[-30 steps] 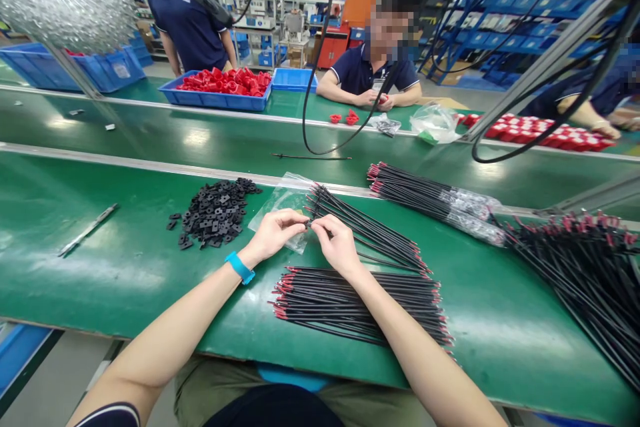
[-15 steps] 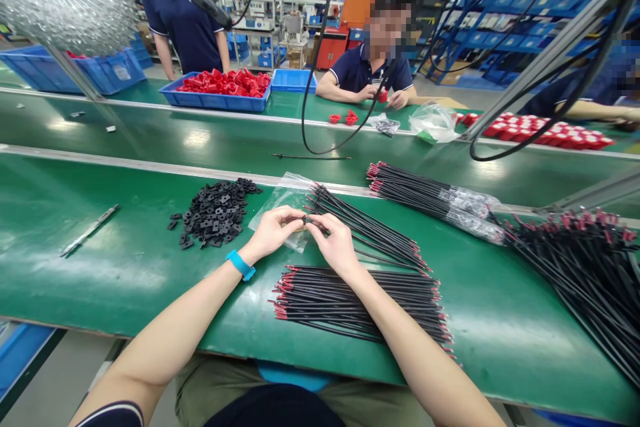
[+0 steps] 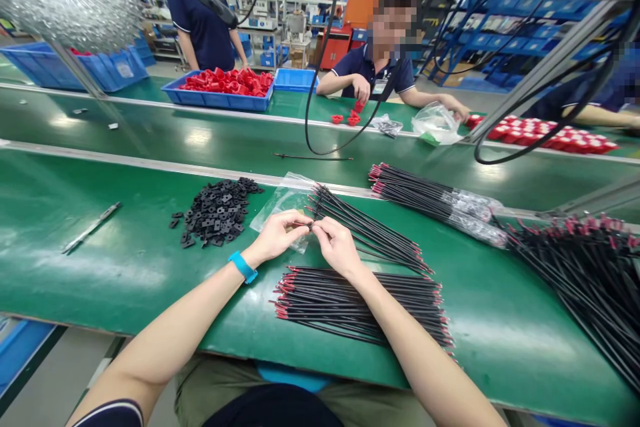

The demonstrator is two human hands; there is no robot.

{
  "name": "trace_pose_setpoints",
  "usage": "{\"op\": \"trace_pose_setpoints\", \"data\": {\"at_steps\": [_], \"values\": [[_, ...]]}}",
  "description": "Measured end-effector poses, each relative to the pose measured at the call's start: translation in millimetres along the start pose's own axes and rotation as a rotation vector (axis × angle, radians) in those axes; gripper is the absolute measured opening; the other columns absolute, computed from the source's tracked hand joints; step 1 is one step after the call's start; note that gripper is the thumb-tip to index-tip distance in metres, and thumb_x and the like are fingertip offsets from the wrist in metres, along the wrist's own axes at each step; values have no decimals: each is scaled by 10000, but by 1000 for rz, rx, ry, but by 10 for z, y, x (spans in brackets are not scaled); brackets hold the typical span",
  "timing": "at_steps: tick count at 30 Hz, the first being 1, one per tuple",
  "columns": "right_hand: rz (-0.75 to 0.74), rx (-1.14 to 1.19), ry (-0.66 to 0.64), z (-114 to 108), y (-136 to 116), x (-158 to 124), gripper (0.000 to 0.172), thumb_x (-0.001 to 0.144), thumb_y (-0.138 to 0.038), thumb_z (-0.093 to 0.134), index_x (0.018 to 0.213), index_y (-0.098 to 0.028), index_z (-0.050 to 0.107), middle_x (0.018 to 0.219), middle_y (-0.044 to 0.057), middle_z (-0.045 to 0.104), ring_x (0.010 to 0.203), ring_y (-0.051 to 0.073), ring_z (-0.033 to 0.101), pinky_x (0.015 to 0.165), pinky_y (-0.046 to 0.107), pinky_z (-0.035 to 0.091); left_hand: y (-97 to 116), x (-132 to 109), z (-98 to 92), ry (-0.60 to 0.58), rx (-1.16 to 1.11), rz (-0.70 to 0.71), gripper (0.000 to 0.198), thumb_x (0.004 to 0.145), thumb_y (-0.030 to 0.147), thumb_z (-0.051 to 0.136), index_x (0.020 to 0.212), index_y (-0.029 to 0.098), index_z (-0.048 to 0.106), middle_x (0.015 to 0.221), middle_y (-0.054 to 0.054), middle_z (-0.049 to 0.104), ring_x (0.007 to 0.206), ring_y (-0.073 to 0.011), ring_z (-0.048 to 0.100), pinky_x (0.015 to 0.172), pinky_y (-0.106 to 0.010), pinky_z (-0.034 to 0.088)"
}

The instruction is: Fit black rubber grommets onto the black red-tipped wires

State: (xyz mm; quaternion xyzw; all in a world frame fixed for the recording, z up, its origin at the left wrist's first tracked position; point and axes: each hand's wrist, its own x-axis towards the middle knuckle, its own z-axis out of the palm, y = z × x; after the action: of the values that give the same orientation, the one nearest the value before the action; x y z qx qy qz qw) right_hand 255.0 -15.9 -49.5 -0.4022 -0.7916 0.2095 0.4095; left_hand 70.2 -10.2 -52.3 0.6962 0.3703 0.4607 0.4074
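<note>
My left hand (image 3: 278, 235) and my right hand (image 3: 336, 244) meet fingertip to fingertip, both pinching a thin black cable (image 3: 311, 225) with a small dark piece on it; its details are too small to tell. Behind them a clear plastic bag (image 3: 283, 199) lies flat. Left of the hands is a pile of small black plates (image 3: 220, 212). A fanned bunch of black cables with red ends (image 3: 370, 227) lies just beyond my right hand. Nearer to me, under my right forearm, is another row of black cables (image 3: 330, 300).
A silver pen-like tool (image 3: 91, 228) lies at the left. Bundled cables (image 3: 430, 200) and a large cable heap (image 3: 575, 267) are on the right. A black cable loop (image 3: 309, 127) hangs ahead. Across the bench are a blue tray (image 3: 220, 101) of red parts and several people.
My fingertips have shifted slightly, and the dark piece between them shows more. Across the bench, a person's one hand has reached out to the plastic bag and the other has lowered a red part.
</note>
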Motion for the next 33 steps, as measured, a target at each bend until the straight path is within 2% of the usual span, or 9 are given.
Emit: {"op": "trace_pose_setpoints", "data": {"at_steps": [6,10,13,15,18,21,24,27,33], "values": [[55,132,-57,-43,-13,47,294,955,-285,477,752,-171,656,706,18,579,660,144,554,635,251,426,33,6,-10,-18,49,52,179,864,279,638,981,165,713,927,-73,664,872,-170,618,792,-282,491],[52,57,-51,-50,-14,48,275,956,-287,482,782,-179,665,728,21,605,667,147,568,649,253,441,66,21,-28,-41,82,39,199,874,284,622,1013,167,701,971,-76,669,884,-171,628,804,-283,498],[21,-109,-8,-60,37,39,254,977,-292,464,901,-192,685,824,43,642,751,164,599,724,271,459,93,59,-175,-49,156,38,373,879,314,610,1230,186,600,1092,-90,656,937,-186,635,852,-307,509],[1,-233,26,-79,107,41,254,989,-290,451,971,-193,685,894,61,659,824,178,611,767,283,460,80,85,-366,26,383,54,423,895,331,579,1294,192,545,1138,-102,636,998,-213,612,905,-346,489],[14,-420,54,-123,238,58,236,982,-258,464,1006,-180,685,940,78,656,878,202,602,795,309,456,-32,108,-701,149,939,6,312,910,293,520,1169,150,621,1136,-148,614,1098,-299,535,958,-439,417],[64,-561,39,-163,334,76,181,944,-236,540,1028,-165,684,976,89,631,887,223,582,815,336,448,-207,108,-929,106,1297,-88,273,878,213,512,1090,107,648,1106,-188,607,1102,-350,495,932,-478,377],[97,-607,20,-178,354,82,191,898,-278,634,1043,-162,680,974,84,607,875,224,568,804,339,444,-325,105,-993,15,1429,-100,240,880,192,471,966,109,680,1064,-186,611,1077,-347,485,910,-473,358],[100,-674,-20,-176,333,75,157,855,-282,699,966,-172,685,932,68,597,864,223,561,774,333,427,-334,107,-982,-36,1475,-102,264,887,188,433,826,124,681,987,-177,613,1028,-339,492,858,-462,358],[150,-750,-141,-169,337,61,113,853,-274,707,810,-184,652,844,39,617,783,197,588,683,306,377,-231,102,-964,-28,1467,-135,257,865,134,399,842,128,655,940,-180,606,972,-337,506,780,-442,359]]}}
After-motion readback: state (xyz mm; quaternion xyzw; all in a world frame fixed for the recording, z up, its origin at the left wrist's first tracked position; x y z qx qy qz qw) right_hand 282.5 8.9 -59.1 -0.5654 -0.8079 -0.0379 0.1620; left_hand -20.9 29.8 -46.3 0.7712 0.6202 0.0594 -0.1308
